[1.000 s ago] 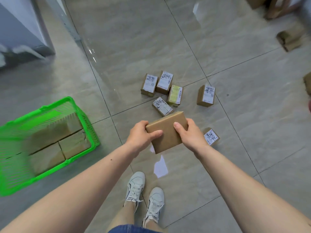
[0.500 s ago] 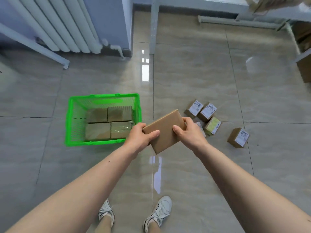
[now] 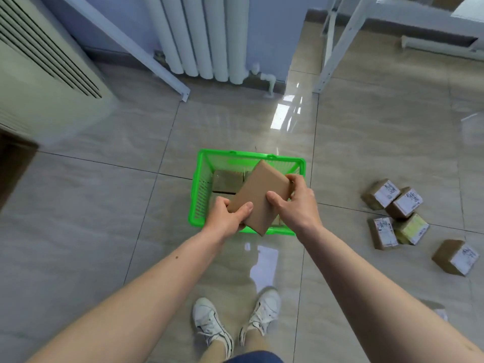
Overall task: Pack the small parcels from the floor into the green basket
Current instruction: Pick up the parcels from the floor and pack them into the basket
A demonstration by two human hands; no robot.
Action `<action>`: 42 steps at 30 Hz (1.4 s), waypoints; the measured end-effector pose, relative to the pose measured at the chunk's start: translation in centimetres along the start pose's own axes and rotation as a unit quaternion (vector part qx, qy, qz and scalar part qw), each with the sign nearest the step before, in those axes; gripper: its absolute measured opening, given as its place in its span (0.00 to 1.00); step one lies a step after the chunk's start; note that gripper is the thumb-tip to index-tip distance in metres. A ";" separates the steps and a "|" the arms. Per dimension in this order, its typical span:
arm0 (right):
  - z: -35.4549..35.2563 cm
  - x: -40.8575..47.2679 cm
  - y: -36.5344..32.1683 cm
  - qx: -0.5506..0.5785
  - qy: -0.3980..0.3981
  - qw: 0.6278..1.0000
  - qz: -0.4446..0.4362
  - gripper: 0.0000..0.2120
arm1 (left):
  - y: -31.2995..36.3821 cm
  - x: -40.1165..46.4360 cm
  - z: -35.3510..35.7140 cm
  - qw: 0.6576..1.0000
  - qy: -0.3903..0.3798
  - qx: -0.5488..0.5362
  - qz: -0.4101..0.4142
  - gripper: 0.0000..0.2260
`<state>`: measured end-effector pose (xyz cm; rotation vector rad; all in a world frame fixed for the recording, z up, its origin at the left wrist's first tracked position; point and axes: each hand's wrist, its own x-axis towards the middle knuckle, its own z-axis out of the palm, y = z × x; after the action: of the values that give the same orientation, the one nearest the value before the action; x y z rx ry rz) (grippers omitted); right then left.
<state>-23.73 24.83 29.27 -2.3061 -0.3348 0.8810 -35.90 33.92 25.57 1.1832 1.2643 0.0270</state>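
I hold a flat brown parcel (image 3: 258, 196) with both hands, tilted, above the green basket (image 3: 200, 195) on the floor. My left hand (image 3: 227, 218) grips its near left corner and my right hand (image 3: 296, 203) grips its right edge. Inside the basket lie brown parcels (image 3: 226, 181), partly hidden by the held parcel. Several small labelled parcels (image 3: 392, 203) lie in a cluster on the tiles to the right, with one more (image 3: 454, 256) a little apart from them.
A white radiator (image 3: 204, 35) and a slanted white frame leg (image 3: 125, 45) stand beyond the basket. A cream unit (image 3: 44, 74) fills the left. White shelf legs (image 3: 337, 43) rise at upper right. My white shoes (image 3: 212, 328) stand below the basket.
My view has swung left, so the basket now sits directly under my hands. The held parcel has come over the basket, and the loose parcels have shifted to the right of the frame.
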 end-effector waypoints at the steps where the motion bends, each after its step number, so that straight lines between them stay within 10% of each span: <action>1: 1.4 0.5 -0.6 0.004 -0.011 1.000 -0.005 0.34 | -0.2 1.0 -0.7 1.000 0.010 -0.019 -0.004 0.18; 7: 7.2 5.2 -3.0 0.027 -0.048 0.998 0.033 0.55 | -0.7 7.6 -2.8 0.992 0.041 -0.113 -0.047 0.13; 14: 14.0 12.4 -2.4 0.012 -0.068 0.994 0.082 0.30 | -3.7 17.0 -2.9 0.980 0.042 -0.164 -0.107 0.17; 42: 33.7 31.5 9.8 0.017 -0.124 0.989 0.083 0.21 | -16.7 40.6 -0.7 0.928 0.107 -0.240 -0.264 0.08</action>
<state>-22.78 47.11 -12.25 -2.2197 -0.2323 1.2538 -30.38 50.86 -14.55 0.4053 1.6233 0.0657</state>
